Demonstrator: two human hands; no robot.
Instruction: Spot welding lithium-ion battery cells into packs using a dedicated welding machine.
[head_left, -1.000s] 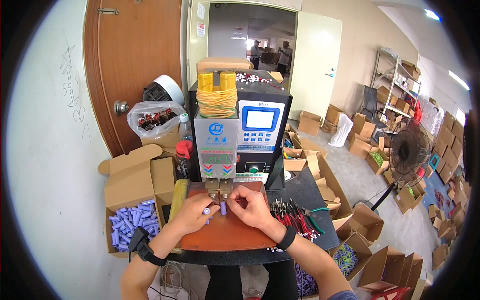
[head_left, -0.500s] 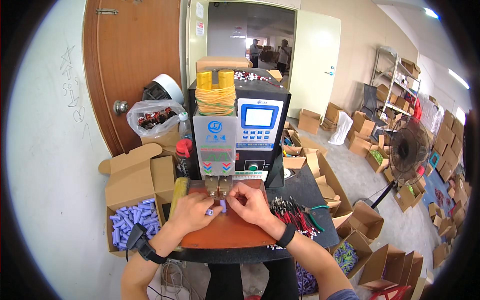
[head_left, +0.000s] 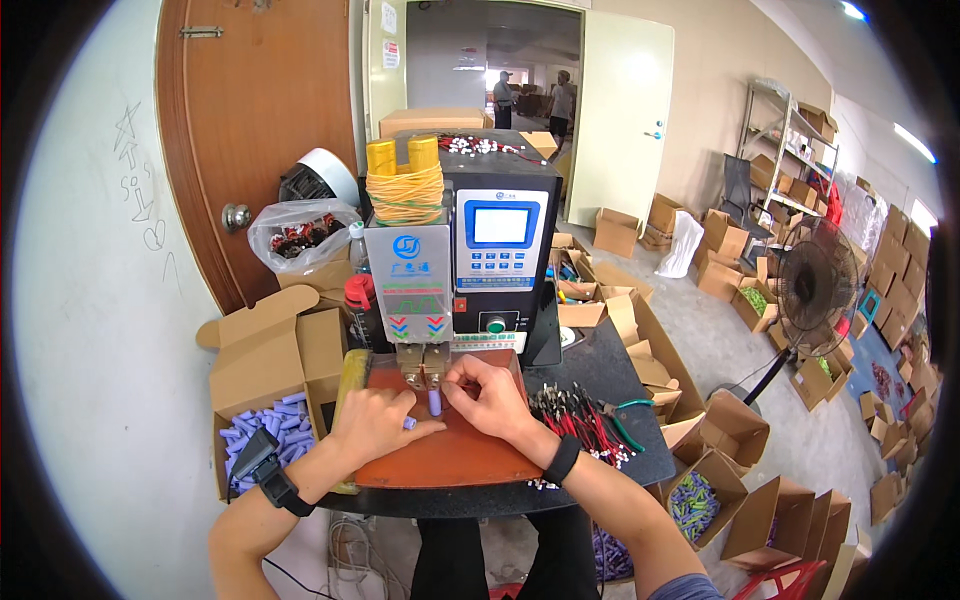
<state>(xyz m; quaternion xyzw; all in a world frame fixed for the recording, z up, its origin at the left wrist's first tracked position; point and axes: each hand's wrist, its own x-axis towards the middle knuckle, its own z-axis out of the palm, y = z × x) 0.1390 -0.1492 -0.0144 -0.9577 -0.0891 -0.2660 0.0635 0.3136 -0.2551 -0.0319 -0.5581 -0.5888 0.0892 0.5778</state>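
A spot welder (head_left: 408, 285) stands before me, its two metal electrodes (head_left: 423, 367) pointing down. Just under them a purple battery cell (head_left: 434, 403) is held or standing nearly upright, over an orange-brown work mat (head_left: 450, 460). My left hand (head_left: 378, 425) is closed round a second purple cell (head_left: 410, 423), whose end shows by the thumb; the thumb reaches out below the upright cell. My right hand (head_left: 487, 398) is closed in a pinch at the electrodes, beside the upright cell's top. What its fingertips grip is too small to make out.
An open cardboard box of purple cells (head_left: 265, 440) sits at the left. Red and black wire leads (head_left: 585, 420) and green-handled pliers (head_left: 628, 430) lie right on the black table (head_left: 640, 455). A standing fan (head_left: 812, 280) and several boxes fill the right; people stand beyond the doorway.
The view has shifted slightly, moving the welder left in the picture. My left thumb has stretched out below the upright cell. My right hand stays pinched by the electrodes.
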